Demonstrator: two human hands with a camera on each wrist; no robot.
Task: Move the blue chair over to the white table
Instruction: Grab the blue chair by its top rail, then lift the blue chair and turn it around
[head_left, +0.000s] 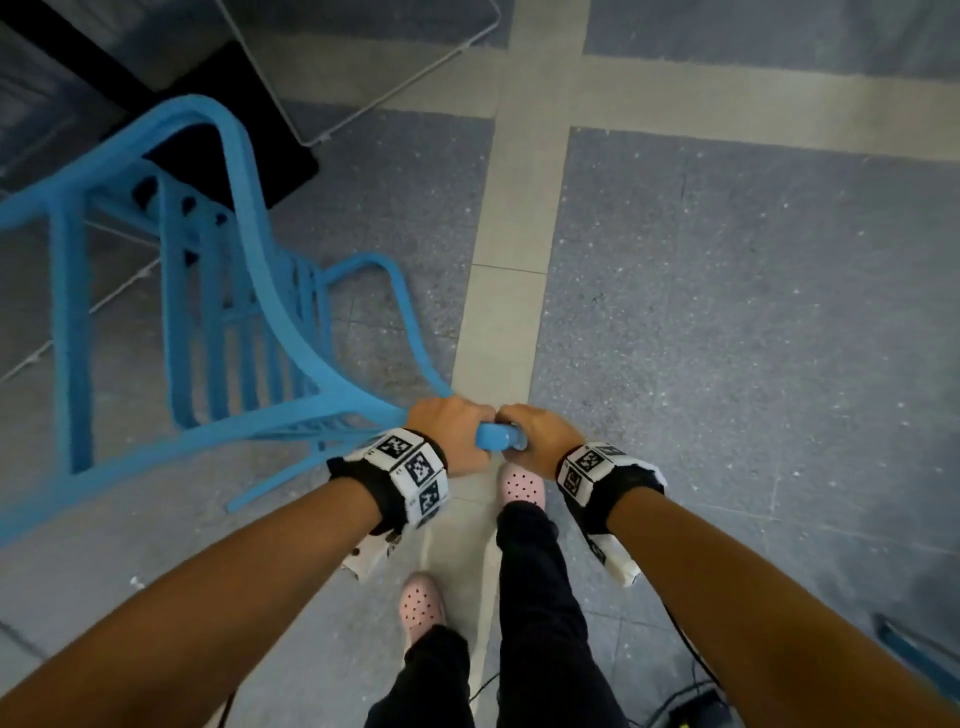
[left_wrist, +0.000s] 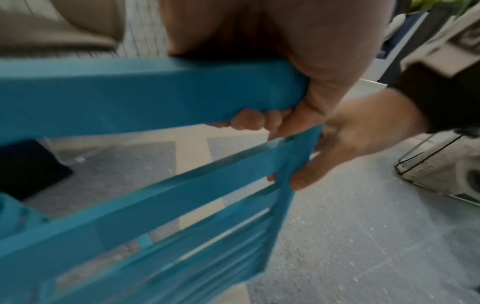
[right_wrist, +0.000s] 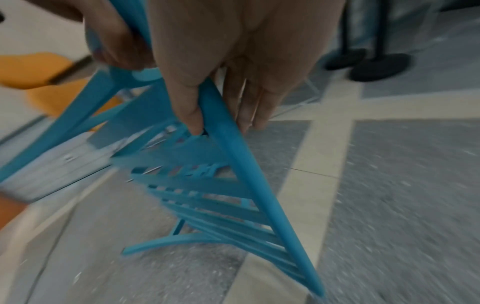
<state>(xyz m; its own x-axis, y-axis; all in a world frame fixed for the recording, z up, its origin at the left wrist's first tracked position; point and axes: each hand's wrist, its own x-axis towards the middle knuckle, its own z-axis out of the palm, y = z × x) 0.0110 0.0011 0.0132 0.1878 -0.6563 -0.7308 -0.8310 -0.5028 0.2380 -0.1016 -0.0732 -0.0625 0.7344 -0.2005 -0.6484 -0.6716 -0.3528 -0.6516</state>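
The floor (head_left: 727, 312) of grey speckled tiles crossed by pale bands fills most of the head view; no white bench can be picked out with certainty, only a thin white wire frame (head_left: 395, 88) and a dark slab (head_left: 249, 119) at the top left, so where the goal lies cannot be told. The chair (head_left: 208, 312) is tipped steeply, its slatted seat and legs swung out to the person's left and forward, seemingly lifted or dragged; whether any leg touches the floor is unclear. The person stands astride a pale band in pink shoes (head_left: 422, 605). The left hand (head_left: 449, 428) is curled round the chair's top rail, fingertips (left_wrist: 246, 121) wrapped under it; the right hand (head_left: 540, 434) grips the same rail just beside it, thumb (right_wrist: 189, 111) along a blue bar. By judgement the chair is picked up and in transit; carrying it to the bench and setting it down are left.
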